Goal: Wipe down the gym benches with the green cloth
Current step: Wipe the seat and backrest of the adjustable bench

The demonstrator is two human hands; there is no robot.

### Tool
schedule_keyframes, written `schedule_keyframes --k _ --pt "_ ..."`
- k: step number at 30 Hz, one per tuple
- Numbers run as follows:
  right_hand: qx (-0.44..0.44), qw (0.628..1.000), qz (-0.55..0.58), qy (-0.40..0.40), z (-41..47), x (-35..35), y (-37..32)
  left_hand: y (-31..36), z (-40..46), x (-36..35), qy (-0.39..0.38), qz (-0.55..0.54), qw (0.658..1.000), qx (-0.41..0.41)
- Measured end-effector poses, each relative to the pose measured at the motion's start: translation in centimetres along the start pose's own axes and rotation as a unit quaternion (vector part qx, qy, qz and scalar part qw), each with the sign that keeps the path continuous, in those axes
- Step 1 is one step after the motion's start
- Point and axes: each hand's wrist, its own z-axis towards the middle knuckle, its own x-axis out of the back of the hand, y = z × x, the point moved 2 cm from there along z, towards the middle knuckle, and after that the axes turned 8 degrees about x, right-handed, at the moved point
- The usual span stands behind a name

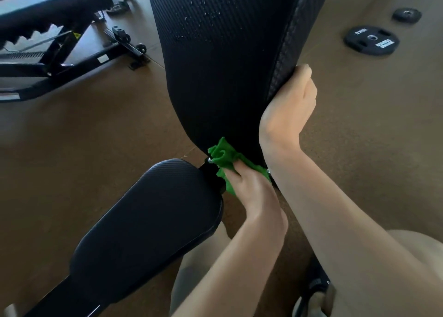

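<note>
My left fingers (233, 170) are curled shut around the cloth (224, 157), pressing it against the bottom end of the backrest (215, 77), right where the pad narrows above the hinge. The cloth is bright green, soft and bunched into folds; one lump of it bulges up over my knuckles and a strip hangs down past them toward the black frame below. My left hand (254, 192) reaches in from below, wrist bent.

My right fingers (303, 73) wrap over the right edge of the backrest, closed on the pad's side, with my right hand (290, 110) lying against that edge and my forearm crossing above my left one.

The backrest is raised steeply, black with a fine ribbed texture, and small pale droplets or specks are scattered across its upper part. Just left of the cloth sits the seat pad (148, 220), also black and ribbed, apart from the backrest with a gap at the hinge.

Farther out, on the brown floor (72, 137), a second bench (48, 29) stands at upper left, and two black weight plates (371, 41) lie at upper right.
</note>
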Motion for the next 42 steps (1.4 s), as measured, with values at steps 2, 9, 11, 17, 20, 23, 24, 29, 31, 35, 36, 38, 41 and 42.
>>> schedule_keyframes --k 2,9,11,17,20,23,24,29,31,35,36,38,41,42 --pt "-0.002 1.000 -0.001 0.000 -0.1 0.0 -0.1 0.6 0.5 -0.4 0.014 -0.003 1.000 -0.022" --pt "0.007 1.000 -0.001 -0.001 -0.1 0.0 -0.1 8.1 6.5 -0.4 0.048 -0.003 0.994 -0.098" --pt "0.013 1.000 -0.003 -0.002 -0.1 -0.1 -0.1 9.6 5.6 -0.8 0.024 -0.011 0.993 -0.117" --pt "0.017 1.000 -0.014 0.006 -0.1 0.0 -0.1 7.9 -3.0 -0.8 -0.075 0.037 0.949 -0.305" --pt "0.012 1.000 -0.017 0.003 -0.1 -0.1 -0.2 9.7 -3.7 -1.9 -0.097 0.075 0.886 -0.447" --pt "0.014 1.000 -0.019 0.000 0.0 0.0 -0.2 12.4 -1.2 -3.1 -0.088 0.113 0.839 -0.525" --pt "0.015 1.000 -0.020 -0.002 0.0 0.0 -0.1 13.7 -0.1 -3.5 -0.078 0.111 0.842 -0.523" --pt "0.013 1.000 -0.026 -0.001 -0.1 -0.1 -0.2 17.6 0.9 -4.7 -0.066 0.065 0.880 -0.465" --pt "0.018 0.999 -0.028 0.001 -0.2 0.1 -0.3 15.6 -1.4 -4.2 -0.084 0.090 0.857 -0.500" --pt "0.030 0.999 -0.040 -0.019 -0.1 0.1 -0.6 12.2 -5.4 -4.4 -0.150 0.170 0.741 -0.632" --pt "0.029 0.999 -0.038 -0.017 -0.1 0.1 -0.6 13.1 -5.1 -4.8 -0.152 0.178 0.718 -0.655" --pt "0.027 0.999 -0.036 -0.012 -0.1 0.1 -0.7 15.6 -3.6 -5.4 -0.144 0.178 0.702 -0.674" --pt "0.017 0.999 -0.034 -0.018 -0.1 0.1 -0.6 20.9 -0.3 -6.3 -0.125 0.117 0.776 -0.607" --pt "0.013 0.999 -0.032 -0.018 -0.1 0.1 -0.6 22.2 0.3 -6.4 -0.128 0.098 0.800 -0.578"
